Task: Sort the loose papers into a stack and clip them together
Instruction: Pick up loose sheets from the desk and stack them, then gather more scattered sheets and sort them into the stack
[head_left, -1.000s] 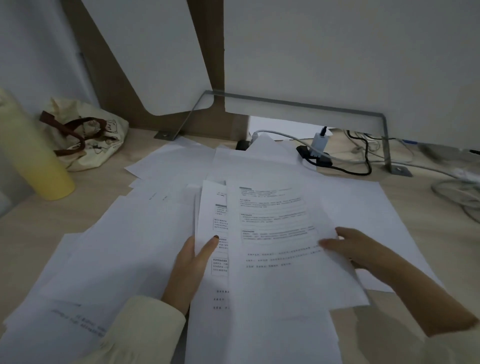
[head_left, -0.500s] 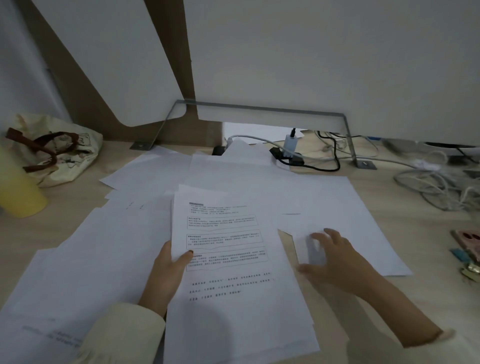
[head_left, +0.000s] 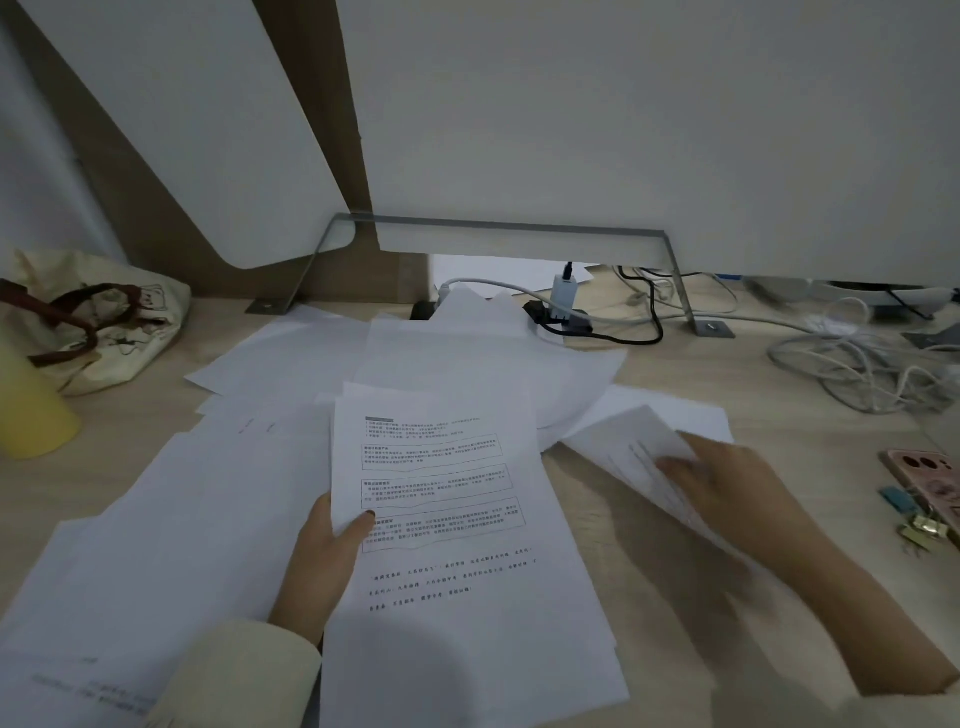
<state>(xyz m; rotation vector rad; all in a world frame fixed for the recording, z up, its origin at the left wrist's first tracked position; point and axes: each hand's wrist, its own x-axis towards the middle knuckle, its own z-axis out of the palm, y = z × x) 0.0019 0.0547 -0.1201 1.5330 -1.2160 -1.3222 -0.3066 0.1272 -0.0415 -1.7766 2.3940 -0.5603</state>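
At the far left of the wooden surface (head_left: 613, 545) we see a yellow cylindrical bottle (head_left: 28, 405), and just behind it a cream tote bag (head_left: 111, 322) with brown straps, slumped on its side. Along the back stands a grey metal bracket (head_left: 498, 226) under a white panel (head_left: 649, 119). Below it we find a white charger (head_left: 564, 291) plugged into a black power strip (head_left: 563, 319), with a black cable looping to the right. Farther right lies a tangle of white cables (head_left: 862, 369). At the right edge we spot a pink phone (head_left: 930, 480).
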